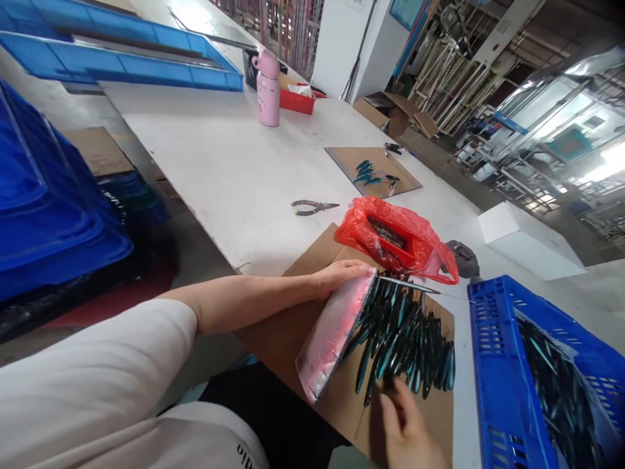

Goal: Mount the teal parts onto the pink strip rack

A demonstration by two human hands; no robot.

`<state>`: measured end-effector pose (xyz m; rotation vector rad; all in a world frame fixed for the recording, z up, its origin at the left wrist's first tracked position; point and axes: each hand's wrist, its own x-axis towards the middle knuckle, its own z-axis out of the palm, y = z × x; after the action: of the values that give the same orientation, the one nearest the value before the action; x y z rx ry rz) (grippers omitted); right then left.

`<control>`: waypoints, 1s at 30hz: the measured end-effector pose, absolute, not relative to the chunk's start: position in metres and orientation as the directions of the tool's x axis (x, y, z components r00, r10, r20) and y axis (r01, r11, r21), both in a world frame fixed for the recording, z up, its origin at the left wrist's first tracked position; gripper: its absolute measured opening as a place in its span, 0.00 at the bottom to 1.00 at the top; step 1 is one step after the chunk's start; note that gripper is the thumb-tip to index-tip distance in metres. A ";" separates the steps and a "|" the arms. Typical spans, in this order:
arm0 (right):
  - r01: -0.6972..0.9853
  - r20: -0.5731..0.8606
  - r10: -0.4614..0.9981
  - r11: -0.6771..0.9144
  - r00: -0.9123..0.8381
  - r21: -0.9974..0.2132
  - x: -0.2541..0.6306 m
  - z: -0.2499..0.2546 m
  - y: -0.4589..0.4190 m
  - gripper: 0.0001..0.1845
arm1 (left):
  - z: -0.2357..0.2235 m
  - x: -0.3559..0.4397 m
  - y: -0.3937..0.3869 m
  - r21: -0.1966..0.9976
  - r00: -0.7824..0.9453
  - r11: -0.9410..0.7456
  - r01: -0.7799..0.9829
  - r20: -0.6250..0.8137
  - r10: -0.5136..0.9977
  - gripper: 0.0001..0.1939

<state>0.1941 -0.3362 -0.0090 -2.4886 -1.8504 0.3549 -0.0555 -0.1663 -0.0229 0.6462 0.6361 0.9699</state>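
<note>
black-and-teal pieces [390, 332], pink-and-white block [329, 342] streaked dark, red bag [430, 244], blue crate [498, 365], brown cardboard [312, 257]

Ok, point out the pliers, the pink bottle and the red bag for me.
Pliers [320, 206]: head view, on the pivot.
Pink bottle [268, 98]: head view, middle of its body.
Red bag [426, 237]: head view, on its crumpled side.

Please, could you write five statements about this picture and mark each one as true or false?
1. The left hand touches the pink-and-white block. True.
2. The pliers lie inside the red bag. False: they lie on the white table.
3. The pink bottle stands upright. True.
4. The right hand is at the pink bottle. False: it is near the lower ends of the dark slender pieces.
5. The blue crate at the right holds similar pieces. True.
</note>
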 end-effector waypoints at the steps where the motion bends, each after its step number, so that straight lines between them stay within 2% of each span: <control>1: 0.955 -0.222 0.946 -0.268 0.235 -0.131 0.178 -0.016 -0.333 0.22 | -0.023 -0.056 -0.166 0.740 0.419 0.412 -0.531 -0.193 0.887 0.22; 3: 0.988 -0.238 0.967 -0.115 0.088 -0.099 0.159 -0.025 -0.328 0.23 | -0.023 -0.056 -0.166 0.740 0.411 0.408 -0.534 -0.195 0.891 0.22; 6: 0.990 -0.206 0.970 0.138 -0.128 0.036 0.157 -0.029 -0.327 0.34 | -0.023 -0.054 -0.165 0.726 0.404 0.418 -0.546 -0.210 0.891 0.22; 10: 0.932 -0.186 0.951 0.284 -0.246 0.224 0.165 -0.034 -0.335 0.34 | -0.024 -0.053 -0.164 0.712 0.407 0.420 -0.563 -0.204 0.890 0.22; 12: 0.914 -0.164 0.940 0.332 -0.299 0.233 0.170 -0.040 -0.336 0.31 | -0.025 -0.053 -0.163 0.716 0.410 0.412 -0.564 -0.191 0.892 0.22; 15: 0.923 -0.151 0.926 0.365 -0.347 0.120 0.190 -0.042 -0.323 0.27 | -0.027 -0.054 -0.164 0.737 0.403 0.393 -0.550 -0.177 0.898 0.21; 17: 0.956 -0.140 0.947 0.293 -0.290 0.004 0.206 -0.032 -0.306 0.21 | -0.028 -0.055 -0.163 0.748 0.397 0.383 -0.542 -0.174 0.901 0.21; 18: 0.977 -0.130 0.969 0.207 -0.211 -0.046 0.212 -0.025 -0.298 0.19 | -0.028 -0.055 -0.163 0.747 0.397 0.384 -0.543 -0.174 0.901 0.21; 20: 0.993 -0.114 0.993 -0.049 0.037 -0.103 0.212 -0.008 -0.284 0.19 | -0.029 -0.054 -0.163 0.736 0.402 0.394 -0.551 -0.180 0.898 0.22; 22: 0.960 -0.130 0.961 -0.258 0.243 -0.107 0.199 0.004 -0.277 0.23 | -0.029 -0.054 -0.162 0.723 0.406 0.403 -0.561 -0.184 0.895 0.22; 24: 0.949 -0.158 0.943 -0.306 0.291 -0.074 0.180 0.009 -0.274 0.26 | -0.029 -0.054 -0.162 0.717 0.410 0.411 -0.563 -0.190 0.892 0.22; 27: 0.957 -0.212 0.936 -0.289 0.280 -0.014 0.162 0.008 -0.272 0.29 | -0.027 -0.055 -0.163 0.710 0.418 0.422 -0.563 -0.196 0.887 0.21; 30: 0.948 -0.255 0.923 -0.313 0.289 -0.056 0.170 0.004 -0.269 0.29 | -0.026 -0.055 -0.164 0.706 0.431 0.420 -0.570 -0.178 0.884 0.20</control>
<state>0.1699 -0.2691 0.0040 -2.6053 -1.8980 0.3926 -0.0551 -0.1635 -0.0255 0.6136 0.5917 0.9806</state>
